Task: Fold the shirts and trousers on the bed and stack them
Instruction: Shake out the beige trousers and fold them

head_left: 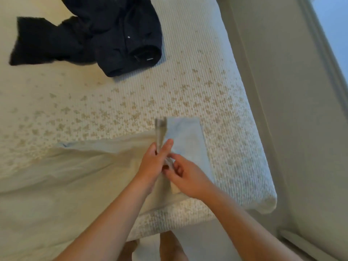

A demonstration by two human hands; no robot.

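Observation:
A pale cream and light-blue garment [79, 170] lies spread across the near part of the bed [188, 91], with a folded light-blue panel at its right end. My left hand [154, 162] and my right hand [185, 176] meet over that right end. Both pinch a raised, blurred strip of the garment's edge between fingers and thumb. A dark navy garment [105, 34] lies crumpled at the far left of the bed, with a sleeve or leg stretched out to the left.
The bed's right edge and near corner [263, 194] drop to a pale floor [301, 129]. A light wall or door frame [329, 44] runs along the far right. My bare feet [169, 247] stand at the bed's near edge.

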